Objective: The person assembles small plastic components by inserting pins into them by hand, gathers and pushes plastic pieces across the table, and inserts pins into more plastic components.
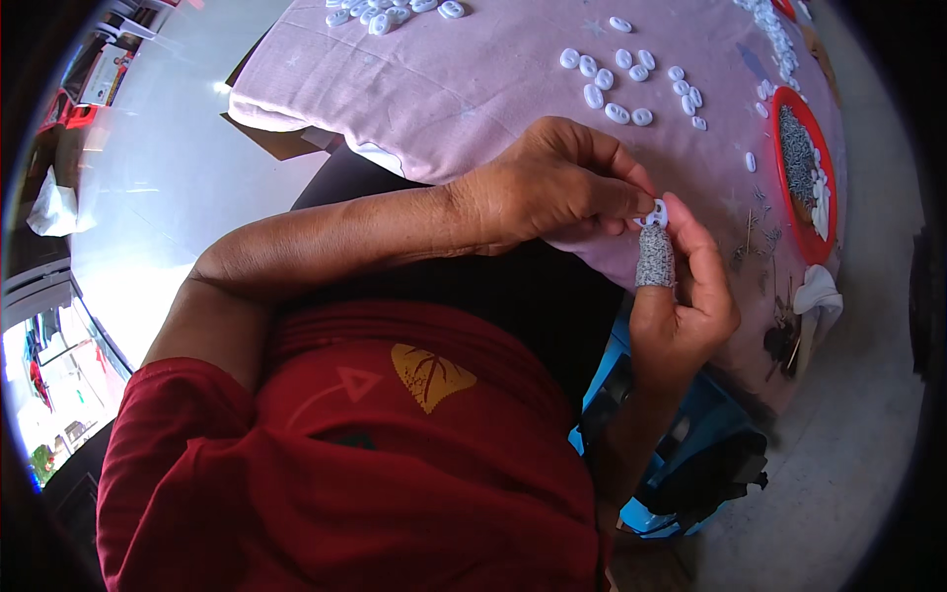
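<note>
Between my two hands is a small white oval plastic piece with holes [651,213], held just beyond the edge of the cloth nearest me. My left hand [562,187] pinches its left side between thumb and fingertips. My right hand [691,286] grips the other side, with a grey knitted sleeve [655,259] around the thumb. Fingers cover part of the piece, and whether a smaller part sits in it I cannot tell. Beyond my hands, several similar white oval pieces [617,113] lie loose on the pink cloth [473,89].
A red tray [831,163] at the right contains many small grey parts [797,148] and white pieces. More white pieces pile up at the far left [380,22] and far right [774,39]. Thin sticks [792,321] and a white rag [817,294] lie near the right edge.
</note>
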Demonstrator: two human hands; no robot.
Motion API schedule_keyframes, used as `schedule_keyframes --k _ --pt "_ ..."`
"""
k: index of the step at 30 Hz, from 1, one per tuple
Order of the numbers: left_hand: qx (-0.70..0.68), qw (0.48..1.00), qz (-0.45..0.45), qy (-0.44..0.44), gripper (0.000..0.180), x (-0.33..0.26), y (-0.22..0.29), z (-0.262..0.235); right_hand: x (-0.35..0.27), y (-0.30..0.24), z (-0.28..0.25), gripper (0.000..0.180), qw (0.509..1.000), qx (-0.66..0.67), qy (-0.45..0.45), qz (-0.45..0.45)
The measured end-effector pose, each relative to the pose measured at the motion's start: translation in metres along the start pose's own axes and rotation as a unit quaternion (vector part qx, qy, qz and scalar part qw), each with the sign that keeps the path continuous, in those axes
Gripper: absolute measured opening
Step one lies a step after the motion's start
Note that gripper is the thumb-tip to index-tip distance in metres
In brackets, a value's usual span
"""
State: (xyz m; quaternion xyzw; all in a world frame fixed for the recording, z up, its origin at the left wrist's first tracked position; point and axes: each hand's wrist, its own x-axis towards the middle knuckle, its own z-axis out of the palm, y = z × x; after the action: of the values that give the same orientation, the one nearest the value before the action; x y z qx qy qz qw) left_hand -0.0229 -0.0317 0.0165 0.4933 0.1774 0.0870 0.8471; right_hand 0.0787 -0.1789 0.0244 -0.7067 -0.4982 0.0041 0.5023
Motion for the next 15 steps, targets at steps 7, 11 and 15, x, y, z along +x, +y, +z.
schedule_keyframes --k 7,11,15 --pt "-0.007 1.0 -0.019 0.016 0.016 -0.0019 0.0024 0.0041 -0.0044 -0.0031 0.0008 0.04 0.998 -0.057 -0.003 0.0" --pt "-0.012 1.0 -0.001 0.014 0.017 -0.0015 0.0013 0.0074 -0.0026 -0.0011 0.0012 0.038 0.995 -0.093 0.013 -0.021" --pt "-0.001 1.0 0.007 0.005 0.018 -0.003 0.0032 0.0076 -0.0003 -0.0076 0.0008 0.037 0.991 -0.123 0.021 -0.048"
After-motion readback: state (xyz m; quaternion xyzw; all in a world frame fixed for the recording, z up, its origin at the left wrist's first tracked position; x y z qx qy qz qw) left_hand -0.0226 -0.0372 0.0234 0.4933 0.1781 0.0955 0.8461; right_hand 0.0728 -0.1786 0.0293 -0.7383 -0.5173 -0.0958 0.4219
